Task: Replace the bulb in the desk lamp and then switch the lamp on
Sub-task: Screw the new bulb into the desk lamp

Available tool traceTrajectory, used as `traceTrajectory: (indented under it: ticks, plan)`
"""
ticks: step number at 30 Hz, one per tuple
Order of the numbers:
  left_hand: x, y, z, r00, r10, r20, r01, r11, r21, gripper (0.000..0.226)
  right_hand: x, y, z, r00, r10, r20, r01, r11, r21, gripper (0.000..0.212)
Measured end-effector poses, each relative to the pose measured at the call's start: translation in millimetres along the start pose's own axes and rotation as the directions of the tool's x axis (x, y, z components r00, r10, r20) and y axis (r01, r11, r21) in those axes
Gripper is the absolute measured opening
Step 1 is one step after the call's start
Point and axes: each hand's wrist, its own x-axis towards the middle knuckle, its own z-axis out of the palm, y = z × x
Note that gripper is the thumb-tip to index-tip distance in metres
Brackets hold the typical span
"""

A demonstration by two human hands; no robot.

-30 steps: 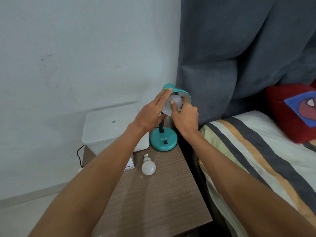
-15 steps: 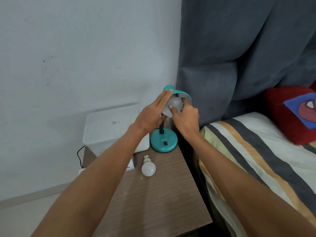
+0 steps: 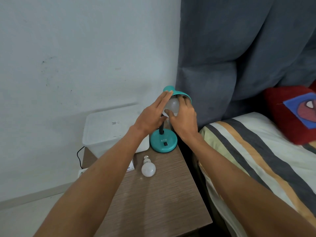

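Two hands: our right hand (image 3: 183,118) is closing its grip round the bulb (image 3: 171,105) in the lamp (image 3: 163,141); our left hand (image 3: 151,115), fingers open, is steadying the shade (image 3: 183,95)

soft even daylight, faint shadows, wide-angle bending at edges.

Both hands raised at the lamp shade (image 3: 177,94)

The left hand (image 3: 150,115) lies flat against the shade's left side, fingers straight; the right hand (image 3: 183,117) curls around the bulb (image 3: 171,105) at the shade's mouth, thumb underneath.
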Motion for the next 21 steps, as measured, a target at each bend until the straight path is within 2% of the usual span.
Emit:
traceTrajectory:
  ticks: [2, 4, 8, 11, 21]
  plan:
    - [-0.5, -0.4, 0.4, 1.0, 0.006, 0.001, -0.006, 1.0, -0.003, 0.097, 1.0, -0.2, 1.3, 0.999, -0.027, 0.034, 0.028, 0.999, -0.039, 0.067]
    - [-0.7, -0.2, 0.4, 1.0, 0.004, 0.008, -0.004, 1.0, 0.001, 0.097, 2.8, -0.7, 2.0, 0.999, 0.019, 0.04, -0.018, 1.0, -0.018, 0.063]
    - [1.3, -1.7, 0.2, 1.0, 0.001, 0.017, -0.001, 1.0, 0.014, 0.1, 4.2, -7.9, -0.2, 0.983, 0.179, 0.035, -0.182, 0.966, 0.185, 0.052]
    - [1.7, -0.7, 1.6, 1.0, 0.006, 0.017, -0.007, 1.0, 0.017, 0.099, 5.6, -12.1, -2.3, 0.967, 0.248, 0.05, -0.252, 0.926, 0.279, 0.049]
    - [-0.1, 1.9, 4.4, 0.999, -0.019, 0.028, 0.018, 0.999, 0.045, 0.105, 7.2, -12.7, -6.3, 0.957, 0.276, 0.092, -0.291, 0.924, 0.249, 0.05]
